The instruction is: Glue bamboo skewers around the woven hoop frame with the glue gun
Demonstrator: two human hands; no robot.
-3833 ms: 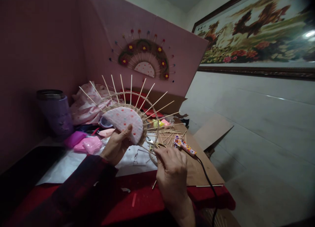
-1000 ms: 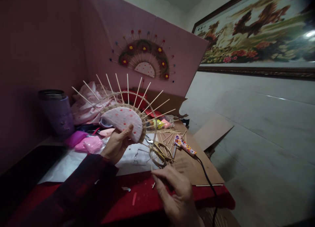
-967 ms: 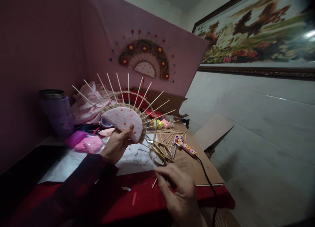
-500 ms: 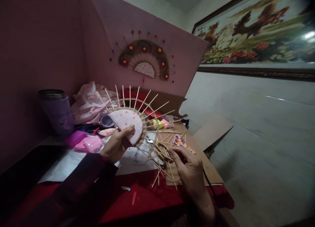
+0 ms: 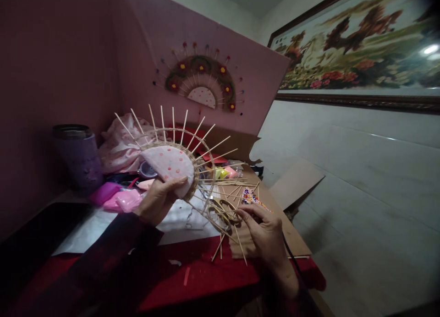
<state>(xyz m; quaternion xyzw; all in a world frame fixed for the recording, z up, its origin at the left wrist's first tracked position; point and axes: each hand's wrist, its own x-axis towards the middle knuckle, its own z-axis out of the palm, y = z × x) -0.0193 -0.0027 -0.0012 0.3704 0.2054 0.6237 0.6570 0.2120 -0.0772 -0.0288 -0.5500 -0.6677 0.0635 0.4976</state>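
Note:
My left hand is closed on a half-round fan piece, thumb on its white face with red dots. Thin wooden sticks radiate from the curved edge, and twine is woven through them as an outer arc. My right hand is pinched at the fan's lower right, apart from its body. A thin strand between thumb and forefinger seems to be the twine's loose end, though it is hard to make out. Behind the strand lie scissors with rounded handles, partly hidden by the fan.
Loose sticks and a flower-patterned piece lie on cardboard. To the left are pink bags, crumpled cloth and a purple tumbler. A finished fan hangs on the pink board behind. Red cloth covers the front.
The fan piece has moved left and slightly up with my left hand, away from the right hand. My right hand stays nearly in place, still pinched.

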